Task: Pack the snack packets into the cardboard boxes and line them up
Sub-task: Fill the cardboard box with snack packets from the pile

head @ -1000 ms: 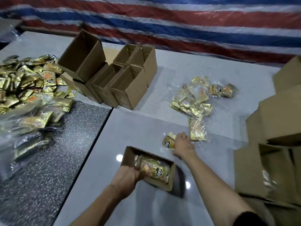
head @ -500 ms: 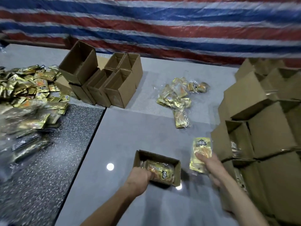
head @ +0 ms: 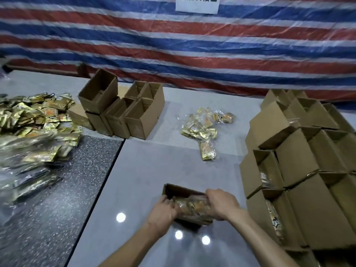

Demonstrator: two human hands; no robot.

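1. Your left hand point(head: 163, 212) and right hand point(head: 223, 204) each curl their fingers round one end of the snack packets point(head: 192, 207). You are squeezing the bundle down into the open cardboard box point(head: 183, 190), which sits near the front edge of the bench point(head: 154, 160), about midway along.
2. The wrappers look slippery and stand proud of the rim. An uneven push could make one pop out, or crush a packet.
3. Nothing braces the box itself. An off-centre push could slide it on the glossy surface or tip it.
4. The stacked boxes point(head: 298, 151) at the right edge lie with their mouths open, close to your right forearm. A knock from it could spill them.
5. Counts:
   - One box is in hand.
   - There are about seven empty boxes point(head: 140, 120) near the far edge, one of them perched on top.
   - The right-hand stack holds roughly a dozen boxes, but part of it is cut off.
   - There are around ten loose packets point(head: 204, 128) mid-bench.
   - The heap of packets point(head: 34, 120) at the left edge has too many to count.
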